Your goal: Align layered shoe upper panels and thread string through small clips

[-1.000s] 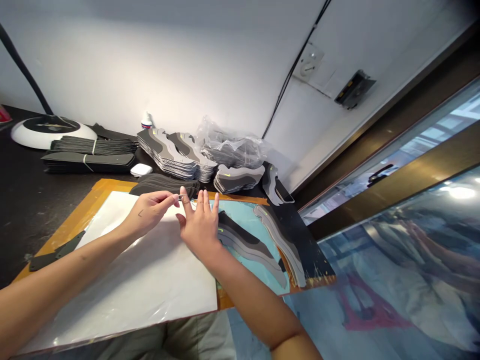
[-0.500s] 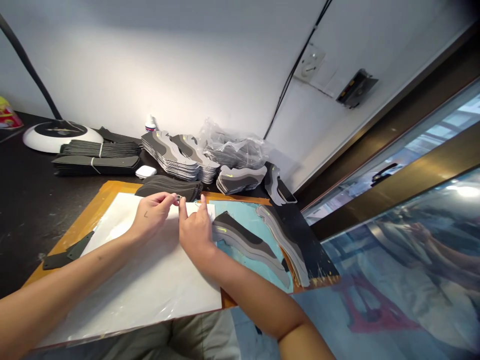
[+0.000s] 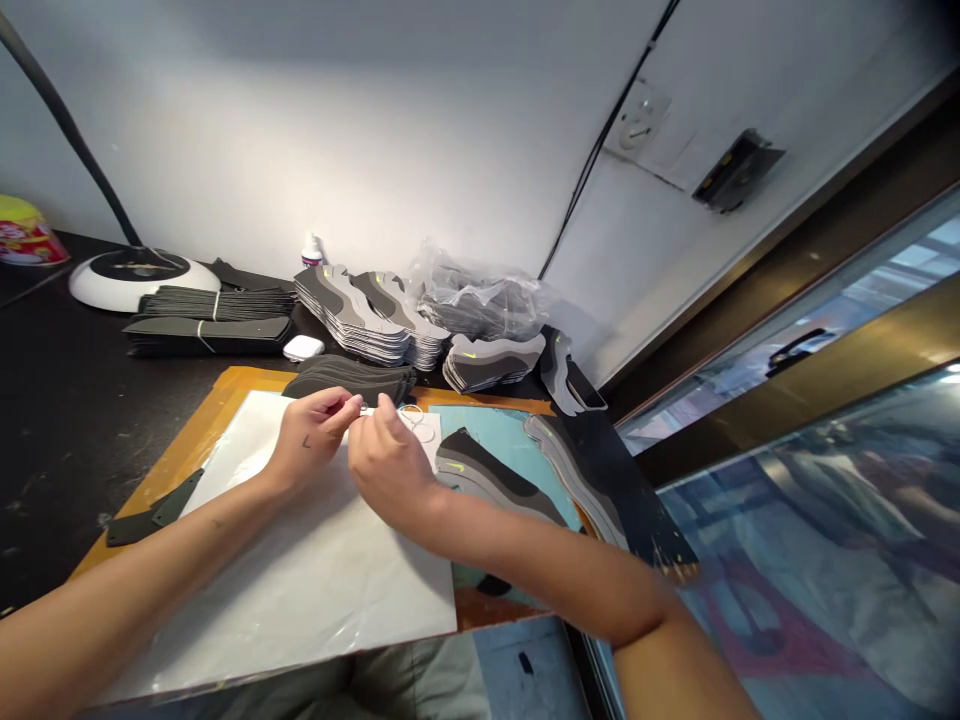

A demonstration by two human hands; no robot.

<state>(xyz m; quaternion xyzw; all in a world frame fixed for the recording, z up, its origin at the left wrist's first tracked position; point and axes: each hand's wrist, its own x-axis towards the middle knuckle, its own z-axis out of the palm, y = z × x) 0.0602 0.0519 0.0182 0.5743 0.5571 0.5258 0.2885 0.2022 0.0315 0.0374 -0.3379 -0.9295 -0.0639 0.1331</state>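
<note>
My left hand (image 3: 311,440) is closed in a pinch above the far edge of a white sheet (image 3: 300,580). Beside it, nearly touching, my right hand (image 3: 390,475) has its fingers curled in. Between the fingertips is a bit of thin, pale cord, partly hidden. Thin white loops of cord (image 3: 415,412) show just past my right hand. Behind the hands lies a pile of dark grey cut pieces (image 3: 349,375). To the right, a grey shoe-upper piece with a yellow swoosh (image 3: 487,470) lies on a light-blue sheet (image 3: 487,420), partly covered by my right forearm.
Banded black pieces (image 3: 210,335) and a white lamp base (image 3: 142,280) stand at the left. Stacked grey shoe pieces (image 3: 352,320), a small white bottle (image 3: 312,250) and a plastic-wrapped bundle (image 3: 480,300) line the wall. A glass panel (image 3: 825,560) is at the right.
My right hand has turned and curled its raised fingers, moving closer to my left hand. The pale loops show more plainly. The view has shifted slightly.
</note>
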